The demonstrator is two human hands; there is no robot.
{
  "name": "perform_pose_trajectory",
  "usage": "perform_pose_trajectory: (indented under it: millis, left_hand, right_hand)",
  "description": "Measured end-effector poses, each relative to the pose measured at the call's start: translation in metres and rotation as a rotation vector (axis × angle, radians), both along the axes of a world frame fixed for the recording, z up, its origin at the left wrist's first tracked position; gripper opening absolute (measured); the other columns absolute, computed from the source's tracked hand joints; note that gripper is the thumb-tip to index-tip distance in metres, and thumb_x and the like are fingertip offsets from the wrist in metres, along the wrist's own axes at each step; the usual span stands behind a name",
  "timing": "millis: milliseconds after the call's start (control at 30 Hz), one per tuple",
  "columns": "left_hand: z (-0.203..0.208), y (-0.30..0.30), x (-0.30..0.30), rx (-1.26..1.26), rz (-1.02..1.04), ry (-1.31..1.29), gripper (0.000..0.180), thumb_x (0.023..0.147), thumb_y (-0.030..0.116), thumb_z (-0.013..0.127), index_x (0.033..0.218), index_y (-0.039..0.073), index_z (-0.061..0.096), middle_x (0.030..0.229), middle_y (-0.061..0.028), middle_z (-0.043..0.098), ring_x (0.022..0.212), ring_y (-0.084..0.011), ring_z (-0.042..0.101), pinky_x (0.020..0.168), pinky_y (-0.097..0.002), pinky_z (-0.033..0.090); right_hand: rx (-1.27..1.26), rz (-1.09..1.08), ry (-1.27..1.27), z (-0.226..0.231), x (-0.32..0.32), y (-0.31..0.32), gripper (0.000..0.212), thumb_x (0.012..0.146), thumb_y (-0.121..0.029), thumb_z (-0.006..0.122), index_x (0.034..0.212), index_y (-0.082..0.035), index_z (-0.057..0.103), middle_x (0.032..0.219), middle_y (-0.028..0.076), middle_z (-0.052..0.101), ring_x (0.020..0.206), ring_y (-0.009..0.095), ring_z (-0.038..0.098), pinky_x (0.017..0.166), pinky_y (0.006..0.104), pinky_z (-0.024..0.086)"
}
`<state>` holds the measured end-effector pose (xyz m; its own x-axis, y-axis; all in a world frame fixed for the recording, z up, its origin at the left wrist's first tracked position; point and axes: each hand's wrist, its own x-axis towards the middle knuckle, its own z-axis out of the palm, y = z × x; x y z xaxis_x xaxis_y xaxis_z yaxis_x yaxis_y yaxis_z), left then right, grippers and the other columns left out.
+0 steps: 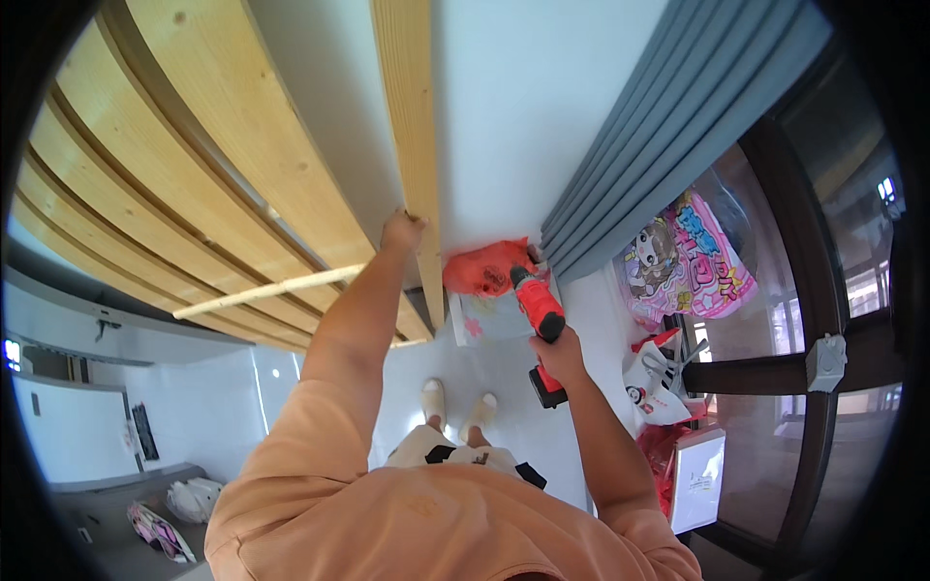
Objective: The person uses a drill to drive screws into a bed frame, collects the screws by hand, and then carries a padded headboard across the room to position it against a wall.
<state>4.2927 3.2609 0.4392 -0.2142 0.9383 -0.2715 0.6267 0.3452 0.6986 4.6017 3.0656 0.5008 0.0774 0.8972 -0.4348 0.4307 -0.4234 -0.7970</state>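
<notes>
My right hand (559, 356) is wrapped round the grip of a red and black cordless drill (541, 307), whose chuck points up and away from me. My left arm reaches forward to a long upright wooden plank (407, 116). At the plank's left edge, my left hand (402, 232) is closed on it; its fingertips are partly hidden. Left of that hand stands a frame of wide, pale wooden slats (242, 107), with a narrow wooden rail (271, 291) crossing near its lower end. The drill is apart from the wood.
Beyond the drill, a red plastic bag (489, 268) lies on a pale box (473, 320). A grey curtain (668, 126) hangs at the right, beside a pink printed bag (693, 261) and dark window frames (746, 376). A white box (697, 479) stands lower right.
</notes>
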Motion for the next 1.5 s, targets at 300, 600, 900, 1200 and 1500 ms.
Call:
perform_pose_trajectory:
  millis: [300,600,900,1200,1500]
  left_hand:
    - [-0.023,-0.038,0.032,0.22,0.389,0.079,0.066,0.08,0.03,0.067,0.131,-0.001,0.038,0.101,-0.0218,0.063,0.09,-0.0345,0.061,0.084,-0.0376,0.047]
    - [-0.102,-0.175,0.021,-0.572,0.404,-1.292,0.018,0.089,0.021,0.051,0.087,0.005,0.057,0.074,-0.0046,0.056,0.066,-0.0128,0.054,0.05,-0.0223,0.038]
    - [-0.244,-0.271,0.017,-0.705,0.732,-1.02,0.014,0.088,0.017,0.052,0.093,0.005,0.058,0.079,-0.0025,0.057,0.073,-0.013,0.057,0.061,-0.0252,0.045]
    - [-0.443,-0.313,0.016,-0.729,0.679,-0.882,0.017,0.089,0.014,0.052,0.101,0.003,0.059,0.082,-0.0016,0.056,0.072,-0.0111,0.054,0.062,-0.0234,0.044]
    - [-0.579,-0.279,0.016,-0.688,0.577,-0.719,0.02,0.09,0.015,0.052,0.104,0.005,0.06,0.087,0.0008,0.054,0.079,-0.0095,0.051,0.069,-0.0233,0.043]
  right_hand:
    - [-0.085,0.019,-0.038,-0.004,-0.017,0.015,0.025,0.07,-0.018,0.063,0.09,-0.002,0.059,0.065,0.009,0.059,0.055,0.018,0.057,0.054,0.0337,0.047]
    - [-0.192,0.207,-0.17,-0.05,-0.003,-0.006,0.051,0.07,-0.02,0.066,0.118,-0.009,0.054,0.09,0.017,0.065,0.086,0.032,0.063,0.075,0.0368,0.049]
    - [-0.155,0.804,-0.385,-0.27,-0.005,-0.077,0.071,0.071,-0.018,0.064,0.135,-0.009,0.035,0.099,0.015,0.057,0.089,0.033,0.059,0.077,0.0399,0.049]
    - [0.16,1.188,-0.601,-0.531,-0.007,-0.095,0.057,0.078,-0.01,0.053,0.133,-0.011,0.037,0.095,0.011,0.057,0.085,0.027,0.057,0.074,0.038,0.048]
    - [0.382,1.015,-0.61,-0.7,-0.045,-0.068,0.056,0.076,-0.009,0.053,0.131,-0.011,0.04,0.088,0.011,0.056,0.08,0.027,0.057,0.071,0.0388,0.047]
